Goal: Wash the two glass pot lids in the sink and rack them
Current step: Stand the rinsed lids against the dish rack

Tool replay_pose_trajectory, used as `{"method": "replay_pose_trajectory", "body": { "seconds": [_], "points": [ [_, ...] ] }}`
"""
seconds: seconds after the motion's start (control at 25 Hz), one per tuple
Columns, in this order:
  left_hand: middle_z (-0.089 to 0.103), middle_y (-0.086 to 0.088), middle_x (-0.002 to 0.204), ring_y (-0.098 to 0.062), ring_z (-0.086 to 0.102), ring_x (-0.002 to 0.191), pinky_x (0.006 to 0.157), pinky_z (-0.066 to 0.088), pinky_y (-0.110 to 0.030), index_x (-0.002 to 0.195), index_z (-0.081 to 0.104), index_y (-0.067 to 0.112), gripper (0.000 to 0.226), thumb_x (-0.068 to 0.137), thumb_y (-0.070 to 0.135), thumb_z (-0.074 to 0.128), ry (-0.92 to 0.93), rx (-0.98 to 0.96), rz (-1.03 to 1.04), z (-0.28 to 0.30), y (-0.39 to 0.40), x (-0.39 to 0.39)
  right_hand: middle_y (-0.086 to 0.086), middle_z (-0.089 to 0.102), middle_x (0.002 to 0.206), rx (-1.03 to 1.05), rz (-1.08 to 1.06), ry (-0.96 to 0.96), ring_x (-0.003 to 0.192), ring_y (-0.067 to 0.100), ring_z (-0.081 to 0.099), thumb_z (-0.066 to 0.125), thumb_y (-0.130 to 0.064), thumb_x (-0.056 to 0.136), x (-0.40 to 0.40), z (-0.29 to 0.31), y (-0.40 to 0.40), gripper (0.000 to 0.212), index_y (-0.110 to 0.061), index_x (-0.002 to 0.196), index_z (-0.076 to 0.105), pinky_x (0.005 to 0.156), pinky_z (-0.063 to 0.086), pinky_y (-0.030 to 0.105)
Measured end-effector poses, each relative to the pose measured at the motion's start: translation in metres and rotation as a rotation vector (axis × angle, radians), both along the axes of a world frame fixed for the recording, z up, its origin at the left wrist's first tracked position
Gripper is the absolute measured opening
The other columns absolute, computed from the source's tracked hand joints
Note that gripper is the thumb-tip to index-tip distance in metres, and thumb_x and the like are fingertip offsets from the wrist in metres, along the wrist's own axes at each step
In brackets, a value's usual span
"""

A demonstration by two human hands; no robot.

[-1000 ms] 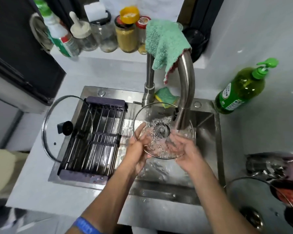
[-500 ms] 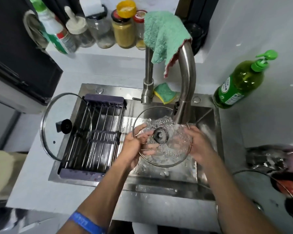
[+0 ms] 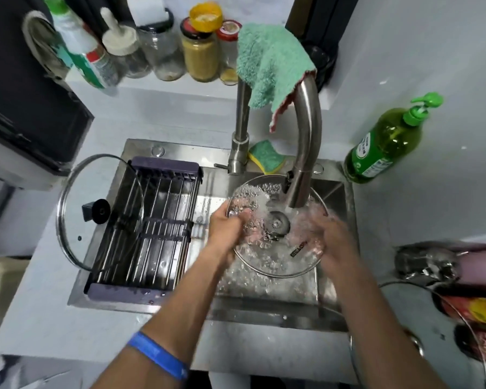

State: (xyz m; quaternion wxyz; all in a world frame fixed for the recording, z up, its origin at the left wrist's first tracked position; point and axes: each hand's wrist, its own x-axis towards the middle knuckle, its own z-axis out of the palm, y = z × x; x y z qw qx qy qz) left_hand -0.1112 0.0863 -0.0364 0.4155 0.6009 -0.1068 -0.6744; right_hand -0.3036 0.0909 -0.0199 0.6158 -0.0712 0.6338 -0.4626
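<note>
A glass pot lid [image 3: 278,259] with a metal rim and a steel centre knob lies nearly flat over the sink [image 3: 264,313], under water running from the faucet [image 3: 306,153]. My left hand [image 3: 225,228] grips its left rim, thumb on top. At the right rim, my right hand [image 3: 333,242] holds the lid; its fingers show blurred through the wet glass. A second glass lid [image 3: 68,192] with a black knob stands on edge at the left end of the dark drying rack [image 3: 152,228].
A green soap bottle [image 3: 382,147] stands right of the sink, a green-yellow sponge [image 3: 267,157] behind the faucet, a green cloth [image 3: 272,66] draped over it. Jars [image 3: 199,51] line the back ledge. Another glass-lidded pot [image 3: 460,318] and packets sit at the right.
The lid has shifted right and nearer the faucet stream, and lies flatter. My left hand moved from the knob area to the left rim. My right hand slid lower along the right rim.
</note>
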Motion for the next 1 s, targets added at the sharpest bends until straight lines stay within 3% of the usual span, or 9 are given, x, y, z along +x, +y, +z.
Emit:
{"method": "replay_pose_trajectory", "body": {
  "seconds": [0.08, 0.2, 0.28, 0.44, 0.48, 0.6, 0.64, 0.8, 1.0],
  "points": [
    [0.077, -0.006, 0.106, -0.024, 0.07, 0.073, 0.061, 0.062, -0.038, 0.112, 0.066, 0.028, 0.031, 0.092, 0.004, 0.065, -0.007, -0.004, 0.143, -0.002, 0.012, -0.01, 0.007, 0.076, 0.095, 0.022, -0.094, -0.057, 0.057, 0.014, 0.069, 0.063, -0.012, 0.094, 0.013, -0.01, 0.011, 0.016, -0.018, 0.109, 0.068, 0.043, 0.05, 0.026],
    [0.078, -0.01, 0.104, -0.02, 0.076, 0.085, 0.055, 0.063, -0.032, 0.109, 0.073, 0.024, 0.031, 0.095, 0.0, 0.058, 0.131, -0.018, 0.056, -0.009, 0.013, 0.007, 0.012, 0.07, 0.098, 0.063, 0.065, -0.065, 0.06, 0.019, 0.067, 0.059, 0.006, 0.087, 0.011, -0.007, 0.008, 0.04, -0.018, 0.117, 0.065, 0.049, 0.054, 0.032],
    [0.076, -0.012, 0.111, -0.026, 0.074, 0.102, 0.07, 0.064, -0.042, 0.116, 0.073, 0.019, 0.036, 0.097, -0.004, 0.052, 0.195, -0.033, -0.074, -0.008, 0.004, 0.014, 0.011, 0.068, 0.089, 0.042, 0.202, 0.068, 0.058, 0.02, 0.067, 0.063, 0.007, 0.081, -0.008, 0.0, -0.004, 0.038, -0.017, 0.109, 0.067, 0.051, 0.055, 0.035],
    [0.068, -0.014, 0.129, -0.034, 0.066, 0.118, 0.1, 0.053, -0.048, 0.133, 0.056, 0.009, 0.057, 0.084, -0.017, 0.044, 0.495, -0.077, 0.204, -0.012, -0.005, -0.001, 0.009, 0.072, 0.08, -0.041, 0.092, 0.097, 0.054, 0.018, 0.066, 0.069, 0.001, 0.082, -0.022, 0.0, -0.006, 0.024, -0.017, 0.098, 0.069, 0.045, 0.05, 0.027],
    [0.071, -0.013, 0.125, -0.03, 0.068, 0.114, 0.102, 0.053, -0.046, 0.134, 0.056, 0.011, 0.052, 0.087, -0.011, 0.05, 0.421, -0.092, 0.168, -0.01, -0.007, -0.012, 0.007, 0.073, 0.081, -0.074, 0.027, 0.11, 0.053, 0.017, 0.066, 0.067, 0.001, 0.084, -0.021, -0.003, -0.003, 0.025, -0.018, 0.099, 0.07, 0.043, 0.048, 0.025],
    [0.076, -0.008, 0.107, -0.017, 0.072, 0.088, 0.076, 0.06, -0.029, 0.134, 0.057, 0.021, 0.047, 0.089, 0.021, 0.072, -0.101, -0.03, 0.12, -0.013, 0.001, -0.037, 0.002, 0.076, 0.089, -0.132, -0.166, 0.052, 0.065, 0.014, 0.071, 0.062, 0.006, 0.089, -0.005, -0.014, 0.022, 0.031, -0.018, 0.105, 0.072, 0.05, 0.055, 0.026],
    [0.075, -0.007, 0.107, -0.017, 0.07, 0.087, 0.074, 0.06, -0.028, 0.134, 0.055, 0.023, 0.05, 0.088, 0.024, 0.073, -0.128, 0.002, 0.15, -0.014, 0.006, -0.038, 0.002, 0.076, 0.091, -0.119, -0.18, -0.002, 0.067, 0.016, 0.071, 0.06, 0.006, 0.091, -0.002, -0.012, 0.028, 0.031, -0.018, 0.107, 0.07, 0.053, 0.058, 0.028],
    [0.078, -0.011, 0.102, -0.03, 0.071, 0.089, 0.087, 0.055, -0.054, 0.123, 0.067, 0.011, 0.036, 0.089, 0.022, 0.071, 0.001, 0.073, -0.063, -0.018, 0.008, -0.024, 0.008, 0.074, 0.081, 0.033, 0.049, 0.0, 0.063, 0.02, 0.071, 0.055, 0.006, 0.094, -0.029, -0.001, 0.012, 0.024, -0.009, 0.11, 0.066, 0.06, 0.063, 0.036],
    [0.079, -0.012, 0.1, -0.03, 0.077, 0.087, 0.064, 0.064, -0.042, 0.124, 0.053, 0.008, 0.03, 0.095, 0.004, 0.061, 0.197, 0.109, -0.023, -0.017, 0.026, -0.051, 0.004, 0.075, 0.093, -0.042, -0.046, -0.114, 0.073, 0.018, 0.071, 0.056, 0.001, 0.093, -0.028, -0.016, 0.005, 0.029, -0.015, 0.113, 0.069, 0.061, 0.057, 0.032]
  ]
}}
